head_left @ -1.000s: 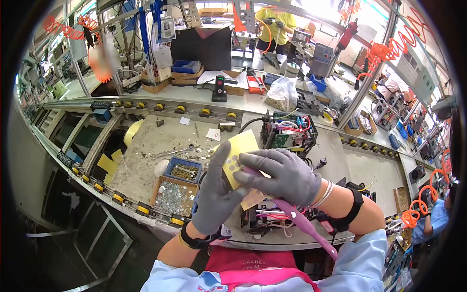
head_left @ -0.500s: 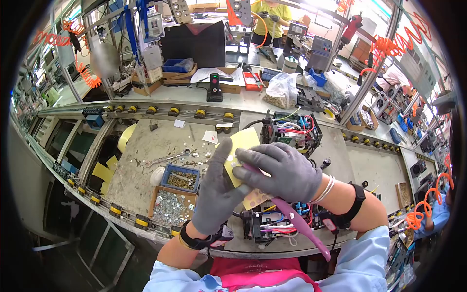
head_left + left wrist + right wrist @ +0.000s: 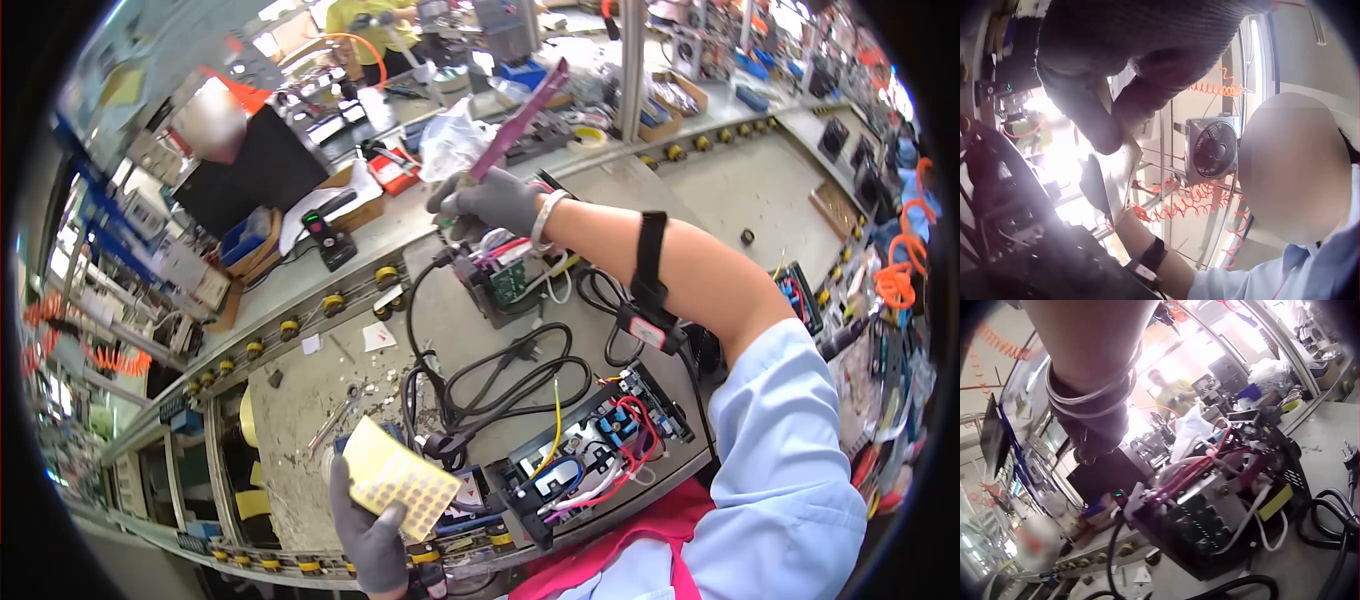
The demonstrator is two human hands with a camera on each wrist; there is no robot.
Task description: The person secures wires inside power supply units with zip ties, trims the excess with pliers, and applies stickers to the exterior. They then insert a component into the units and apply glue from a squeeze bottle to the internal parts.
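My gloved left hand (image 3: 372,540) pinches a yellow sheet of round stickers (image 3: 400,478), thumb on its face, over the front of the bench. In the left wrist view, the dark glove (image 3: 1141,56) grips the sheet (image 3: 1119,172) seen nearly edge-on. My gloved right hand (image 3: 495,205) reaches to the back, holding a long flat purple strip-like tool (image 3: 520,125) that points up and away. Its fingers overlap the top of an open electronics unit (image 3: 505,280) with a circuit board and wires. A second open unit (image 3: 600,450) with coloured wires lies near the front edge.
A coiled black power cable (image 3: 510,370) lies between the two units. A wrench (image 3: 335,415) and small scraps lie to the left. Behind the roller rail (image 3: 332,305) stand a black scanner on a stand (image 3: 328,240), a red box (image 3: 393,172) and a plastic bag (image 3: 455,140).
My right hand has left the sheet and moved forward to the far unit with the purple tool, now pointing away. My left hand has lowered with the sheet. The head view has turned.
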